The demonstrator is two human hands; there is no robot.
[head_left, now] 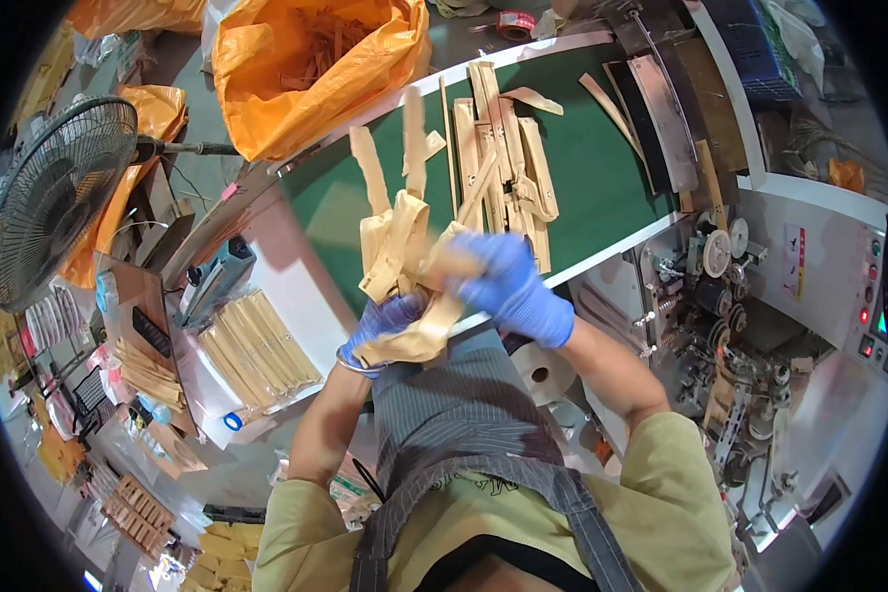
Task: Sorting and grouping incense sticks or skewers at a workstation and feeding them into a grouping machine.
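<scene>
Left hand (390,321) clamps creased, looping tan strips (400,247) at the table's (612,187) near edge; right hand (513,286) blurs, its grip we can't tell.

One left hand (393,321) and one right hand (511,286) make two, over one green worktop (607,178). At least six tan strips (491,143) lie on it; overlap and blur prevent an exact count, as with those held. Around them there are one black fan (59,202), one wide-open orange bag (250,79), two white discs (716,254), one wooden pallet (138,515), one red tape roll (515,24) and one blue ring (232,421).
</scene>
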